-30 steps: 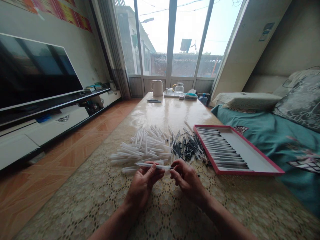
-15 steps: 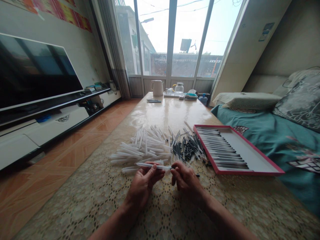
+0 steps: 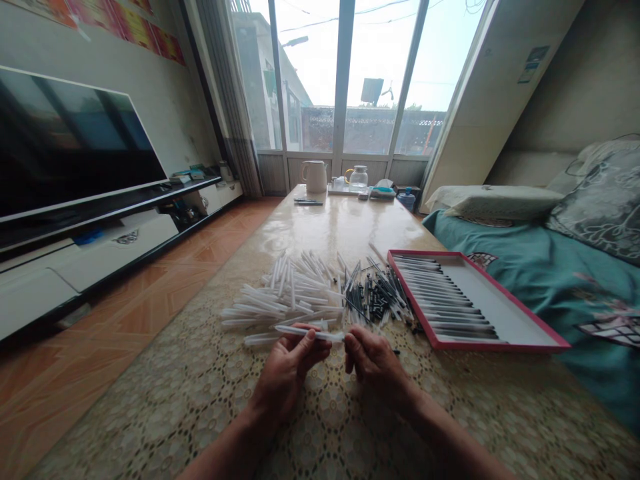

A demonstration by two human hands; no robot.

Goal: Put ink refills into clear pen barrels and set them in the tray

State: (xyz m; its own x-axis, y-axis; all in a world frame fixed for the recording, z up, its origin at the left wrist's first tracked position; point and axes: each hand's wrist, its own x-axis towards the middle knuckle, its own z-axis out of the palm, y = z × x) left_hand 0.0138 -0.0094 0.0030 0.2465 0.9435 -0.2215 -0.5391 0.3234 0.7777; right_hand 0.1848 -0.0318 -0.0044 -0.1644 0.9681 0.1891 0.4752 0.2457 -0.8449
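Observation:
My left hand (image 3: 287, 367) is closed around a white, translucent pen (image 3: 305, 331), thumb on top, its pointed end to the left. My right hand (image 3: 375, 360) pinches at the pen's right end; the fingers hide most of what they grip there. Just beyond my left hand lies a pile of white pen barrels (image 3: 280, 297). A heap of dark pen parts (image 3: 373, 293), some of them thin like refills, lies beyond my right hand. To the right, a shallow pink-rimmed box (image 3: 520, 313) holds a row of pens (image 3: 445, 300) with dark ends.
At the table's far end stand a beige jug (image 3: 315, 177), a glass pitcher (image 3: 359, 179) and a tissue pack (image 3: 383, 192). A few pens (image 3: 308, 201) lie before the jug. A bed or couch with a teal cover (image 3: 465, 233) borders the right side.
My right hand has shifted very slightly to the right, and its fingers have drawn closer together at the pen's end. The pen and my left hand have hardly moved.

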